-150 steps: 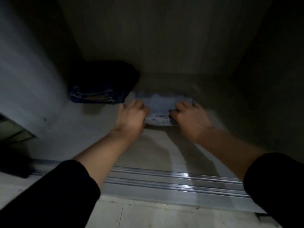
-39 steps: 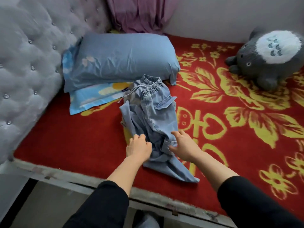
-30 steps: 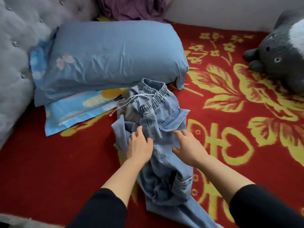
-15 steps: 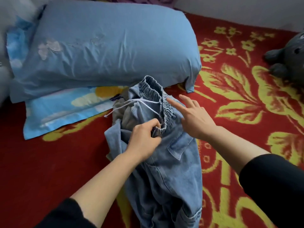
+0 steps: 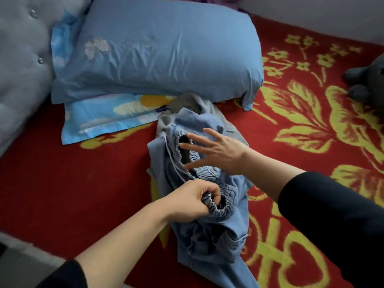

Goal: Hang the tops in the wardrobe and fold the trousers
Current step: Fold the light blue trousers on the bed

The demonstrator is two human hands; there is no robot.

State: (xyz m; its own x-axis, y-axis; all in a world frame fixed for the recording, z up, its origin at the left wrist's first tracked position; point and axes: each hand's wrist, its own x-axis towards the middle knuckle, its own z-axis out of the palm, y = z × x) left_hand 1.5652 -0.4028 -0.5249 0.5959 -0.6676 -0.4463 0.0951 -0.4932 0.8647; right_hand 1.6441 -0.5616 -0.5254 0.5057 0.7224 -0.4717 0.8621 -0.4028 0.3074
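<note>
The bed is covered with a red blanket with a yellow flower pattern (image 5: 62,183). A big plain blue pillow (image 5: 166,53) lies at its far side. Just in front of the pillow lie the light blue denim trousers (image 5: 216,235), crumpled. Their long axis goes from the pillow toward the person, with the waist end far and the legs near.

The gathered elastic waistband (image 5: 222,210) stands open as a loop between the two hands, and I judge that the coming move depends on this. The left hand (image 5: 191,201) clenches the near part of the loop, with the fingers curled round the elastic. The right hand (image 5: 218,149) is released, its fingers spread, and it is the nearer one to the far part of the loop, which lies to its left. It probably must take that part so the waist can be pulled flat.

The palm of the right hand is hidden, so I cannot tell if it touches the cloth. The legs are cut off at the lower edge. A grey cloth (image 5: 199,104) shows under the waist end; what garment it is, I cannot tell.
</note>
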